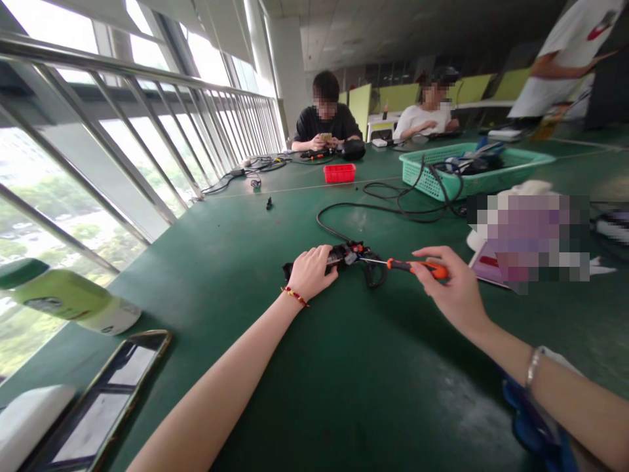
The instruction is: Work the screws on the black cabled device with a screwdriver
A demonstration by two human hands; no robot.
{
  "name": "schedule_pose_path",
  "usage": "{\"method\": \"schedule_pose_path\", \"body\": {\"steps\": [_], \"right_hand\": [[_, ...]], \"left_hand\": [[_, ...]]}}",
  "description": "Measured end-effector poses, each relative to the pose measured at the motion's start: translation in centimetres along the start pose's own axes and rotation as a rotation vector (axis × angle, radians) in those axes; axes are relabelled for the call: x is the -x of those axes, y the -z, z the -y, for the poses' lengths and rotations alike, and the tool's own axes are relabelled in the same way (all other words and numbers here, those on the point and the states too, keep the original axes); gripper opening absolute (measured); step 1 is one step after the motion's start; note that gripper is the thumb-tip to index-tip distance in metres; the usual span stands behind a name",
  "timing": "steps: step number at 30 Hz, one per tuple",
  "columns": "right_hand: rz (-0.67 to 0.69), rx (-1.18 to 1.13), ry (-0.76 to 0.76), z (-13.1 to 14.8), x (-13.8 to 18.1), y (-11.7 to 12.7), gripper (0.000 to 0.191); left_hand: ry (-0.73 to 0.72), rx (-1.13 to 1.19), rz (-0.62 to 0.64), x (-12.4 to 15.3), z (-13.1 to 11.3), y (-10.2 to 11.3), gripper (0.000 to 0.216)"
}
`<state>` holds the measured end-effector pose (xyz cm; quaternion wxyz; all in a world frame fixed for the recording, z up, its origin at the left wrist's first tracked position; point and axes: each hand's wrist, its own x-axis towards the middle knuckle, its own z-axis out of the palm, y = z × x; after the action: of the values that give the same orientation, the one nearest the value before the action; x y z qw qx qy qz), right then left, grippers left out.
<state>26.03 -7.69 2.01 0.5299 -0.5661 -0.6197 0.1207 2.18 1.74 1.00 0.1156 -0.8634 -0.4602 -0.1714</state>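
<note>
My left hand [313,272] is wrapped over a black device [339,255] that lies on the green table, holding it down. The device looks like an opened power tool with inner parts and a bit of orange showing; its exact kind I cannot make out. My right hand [452,285] grips the orange and black handle of a screwdriver [417,267]. The screwdriver's thin shaft points left, its tip at the device's exposed end. A black cable [339,208] runs from near the device back across the table.
A green basket [432,187] with tools stands back right, and a small red tray [339,173] sits farther back. At left lie a phone [105,400] and a green bottle [73,301] near the railing [162,82]. Other people sit and stand beyond.
</note>
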Motion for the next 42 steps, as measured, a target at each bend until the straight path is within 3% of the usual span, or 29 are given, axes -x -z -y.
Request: {"method": "schedule_pose_path", "body": {"steps": [3,8,13,19,25,31,36,42], "right_hand": [[0.021,-0.001,-0.011,0.16,0.09,0.03,0.022],[-0.095,-0.007,0.167,0.21,0.21,-0.24,0.031],[0.065,0.063,0.066,0.53,0.32,-0.08,0.015],[-0.11,-0.013,0.177,0.23,0.21,-0.33,0.033],[0.07,0.052,0.069,0.49,0.39,-0.11,0.017],[-0.086,0.005,0.184,0.38,0.28,-0.29,0.033],[0.109,0.043,0.057,0.59,0.48,-0.17,0.015],[-0.053,-0.006,0.221,-0.04,0.38,-0.26,0.033]], "left_hand": [[0.001,-0.001,0.007,0.0,-0.02,0.05,0.031],[-0.002,0.0,-0.004,0.04,-0.01,0.05,0.031],[0.002,-0.003,0.007,0.04,-0.01,0.06,0.031],[0.004,-0.004,0.008,0.0,-0.06,0.05,0.031],[-0.002,-0.006,0.002,-0.02,-0.02,0.03,0.031],[0.003,-0.011,0.004,0.0,-0.01,-0.02,0.031],[0.004,-0.017,0.005,-0.03,-0.09,0.05,0.03],[0.009,-0.025,-0.003,-0.02,-0.17,-0.01,0.03]]}}
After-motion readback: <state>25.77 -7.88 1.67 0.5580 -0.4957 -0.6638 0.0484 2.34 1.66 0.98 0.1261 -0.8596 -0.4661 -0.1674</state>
